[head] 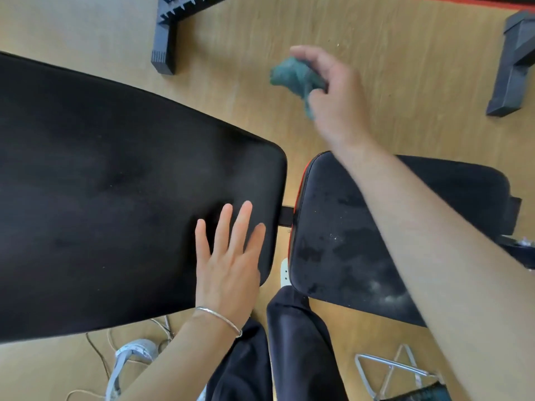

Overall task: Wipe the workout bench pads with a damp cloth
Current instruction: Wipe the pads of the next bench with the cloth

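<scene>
Right hand (pixel 333 91): fingers bunched around green cloth (pixel 292 76), held above floor (pixel 376 39) beyond seat pad (pixel 341 241), likely between strokes. Left hand (pixel 228 264): fingers spread flat on back pad (pixel 115 183), probably steadying the surface.

Large back pad (pixel 115 180): black, smooth, mostly matte and even, running off my left, its rounded end just beside the seat pad across a narrow gap. Seat pad (pixel 347 241): smaller, black with red edging, surface blotchy with dark damp patches and pale dusty smears. Cloth (pixel 295 78): teal, crumpled into a wad, held above the floor beyond both pads.
</scene>
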